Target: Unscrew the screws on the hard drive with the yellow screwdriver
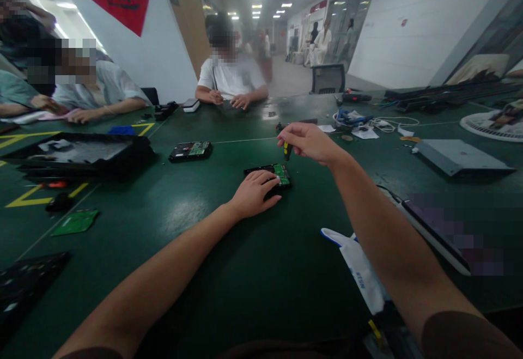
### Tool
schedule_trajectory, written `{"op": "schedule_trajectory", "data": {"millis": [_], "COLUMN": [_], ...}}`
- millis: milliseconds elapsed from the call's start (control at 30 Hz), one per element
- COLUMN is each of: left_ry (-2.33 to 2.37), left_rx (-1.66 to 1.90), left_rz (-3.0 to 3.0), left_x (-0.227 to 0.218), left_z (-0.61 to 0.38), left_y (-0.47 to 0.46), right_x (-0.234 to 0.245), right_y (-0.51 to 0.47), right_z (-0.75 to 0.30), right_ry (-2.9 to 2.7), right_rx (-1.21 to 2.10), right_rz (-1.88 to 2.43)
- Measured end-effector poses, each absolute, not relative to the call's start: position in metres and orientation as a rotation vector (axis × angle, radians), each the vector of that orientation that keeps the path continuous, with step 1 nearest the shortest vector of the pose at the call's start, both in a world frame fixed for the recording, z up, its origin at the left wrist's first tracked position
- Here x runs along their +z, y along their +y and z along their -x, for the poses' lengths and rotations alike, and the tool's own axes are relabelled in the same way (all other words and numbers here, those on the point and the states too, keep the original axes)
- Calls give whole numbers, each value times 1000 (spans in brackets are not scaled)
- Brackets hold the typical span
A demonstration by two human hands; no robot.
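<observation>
On a green table, screw work on a circuit board, by the look of it. Beneath the left hand, laid flat and clasping nothing, a hard drive, board side up. Just above that, right hand closed around a screwdriver, tip down. Called for next, probably: tip seated square in a screw, drive pinned firm.

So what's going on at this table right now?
A person at the green table is working on a hard drive that lies circuit board up. Their left hand rests flat on its near end, pressing it down. The right hand grips a small yellow-and-black screwdriver, tip pointing down at the drive's far edge. A second hard drive lies untouched farther left. Across the table sit other people.
</observation>
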State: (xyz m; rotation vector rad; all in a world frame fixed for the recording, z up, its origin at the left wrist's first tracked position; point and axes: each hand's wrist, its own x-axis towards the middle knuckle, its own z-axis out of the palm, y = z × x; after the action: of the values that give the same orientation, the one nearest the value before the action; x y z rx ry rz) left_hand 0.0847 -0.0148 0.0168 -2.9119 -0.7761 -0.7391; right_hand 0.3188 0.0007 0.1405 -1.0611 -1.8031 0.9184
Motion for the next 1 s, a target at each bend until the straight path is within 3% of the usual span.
{"op": "schedule_trajectory", "data": {"millis": [233, 500, 867, 1000], "left_ry": [-895, -1217, -1053, -972], "left_rx": [-615, -714, -790, -794], "left_rz": [2839, 2739, 2743, 2820], "left_x": [19, 16, 7, 10], "left_z": [-98, -110, -96, -89], "left_y": [-11, -25, -14, -4], "right_x": [140, 143, 142, 142], "right_y": [3, 0, -1, -1], "right_z": [-323, -319, -319, -317], "right_ry": [-1777, -1787, -1837, -1907], "right_rx": [986, 776, 959, 785], "right_rz": [1074, 1202, 1085, 1102]}}
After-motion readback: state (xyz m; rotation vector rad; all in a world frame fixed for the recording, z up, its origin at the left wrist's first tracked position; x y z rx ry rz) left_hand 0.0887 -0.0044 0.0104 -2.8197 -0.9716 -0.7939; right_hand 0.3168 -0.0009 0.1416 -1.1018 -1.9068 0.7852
